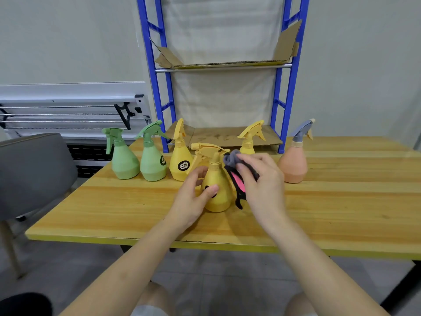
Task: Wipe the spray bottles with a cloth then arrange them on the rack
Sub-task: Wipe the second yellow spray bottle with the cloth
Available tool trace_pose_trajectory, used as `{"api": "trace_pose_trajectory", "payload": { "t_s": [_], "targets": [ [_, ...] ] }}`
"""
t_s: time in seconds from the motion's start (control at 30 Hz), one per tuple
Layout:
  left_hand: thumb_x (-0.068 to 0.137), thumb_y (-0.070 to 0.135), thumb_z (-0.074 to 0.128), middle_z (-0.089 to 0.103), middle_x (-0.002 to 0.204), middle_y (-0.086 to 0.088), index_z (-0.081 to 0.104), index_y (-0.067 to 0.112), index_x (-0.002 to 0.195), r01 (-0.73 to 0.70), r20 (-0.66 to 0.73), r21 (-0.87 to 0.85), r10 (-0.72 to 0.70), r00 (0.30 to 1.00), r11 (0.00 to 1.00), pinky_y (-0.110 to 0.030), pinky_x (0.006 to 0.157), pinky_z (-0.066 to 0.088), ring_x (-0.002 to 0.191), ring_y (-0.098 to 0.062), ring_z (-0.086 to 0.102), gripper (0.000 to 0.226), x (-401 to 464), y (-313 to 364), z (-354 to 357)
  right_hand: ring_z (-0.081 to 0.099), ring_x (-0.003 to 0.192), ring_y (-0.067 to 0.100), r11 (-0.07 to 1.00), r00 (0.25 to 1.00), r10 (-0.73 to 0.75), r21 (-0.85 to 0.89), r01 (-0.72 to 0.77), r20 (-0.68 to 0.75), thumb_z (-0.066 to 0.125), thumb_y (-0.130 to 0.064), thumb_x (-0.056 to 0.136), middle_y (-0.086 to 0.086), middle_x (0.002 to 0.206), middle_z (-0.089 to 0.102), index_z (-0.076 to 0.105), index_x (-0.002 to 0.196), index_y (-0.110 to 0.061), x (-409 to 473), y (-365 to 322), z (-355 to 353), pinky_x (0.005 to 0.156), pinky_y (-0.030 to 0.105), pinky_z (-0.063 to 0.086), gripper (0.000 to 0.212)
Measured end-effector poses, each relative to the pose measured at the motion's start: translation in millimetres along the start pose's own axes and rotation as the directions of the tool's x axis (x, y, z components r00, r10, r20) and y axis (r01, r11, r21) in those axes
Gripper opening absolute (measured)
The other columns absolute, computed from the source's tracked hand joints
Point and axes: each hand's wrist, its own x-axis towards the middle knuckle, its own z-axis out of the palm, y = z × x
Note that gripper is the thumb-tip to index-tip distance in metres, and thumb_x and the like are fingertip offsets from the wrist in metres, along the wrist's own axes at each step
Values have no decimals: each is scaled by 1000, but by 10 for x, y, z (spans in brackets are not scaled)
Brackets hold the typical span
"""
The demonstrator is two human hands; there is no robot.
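While I watch from my remote seat, each item reads so:
Right hand [262,179]: pinches the cloth [237,176] against the near yellow bottle [217,192], to rub its neck, I judge.
Left hand [193,197]: fingers curled round that bottle, steadying it on the table [341,213].
Contents: opaque walls, cannot tell.
Beyond the hands: five more bottles; rack [157,87] shelves hold only cardboard.

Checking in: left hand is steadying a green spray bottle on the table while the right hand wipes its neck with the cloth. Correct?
Not quite. The head view shows the bottle being steadied is the yellow spray bottle, not a green one. The left hand does hold it on the table while the right hand presses the cloth near its neck.
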Motion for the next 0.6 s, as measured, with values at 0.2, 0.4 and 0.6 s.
{"api": "trace_pose_trajectory", "payload": {
  "t_s": [0.2,0.4,0.6],
  "targets": [
    [98,29,68,50,130,28,43,39,137,-2,6,-4,2,1000,1000,-32,108,47,122,-2,53,48,1,31,-26,66,105,0,990,985,83,104,-99,149,74,-14,96,-10,109,72,81,112,-18,-67,-22,245,91,10,47,18],
    [97,33,69,55,134,26,47,53,127,-4,7,-57,4,1000,998,-40,107,51,124,-2,55,43,-14,8,-27,65,99,11,986,950,166,-67,-154,264,72,-14,97,-8,102,72,80,101,-15,-217,228,115,90,26,51,10],
    [97,37,69,57,135,25,50,41,138,4,27,-56,-2,1000,998,-42,108,51,126,-4,56,45,-22,-3,-31,69,96,6,941,905,308,49,-336,292,63,-16,102,-14,100,78,81,112,-25,-203,128,103,78,21,53,22]
  ]
}}
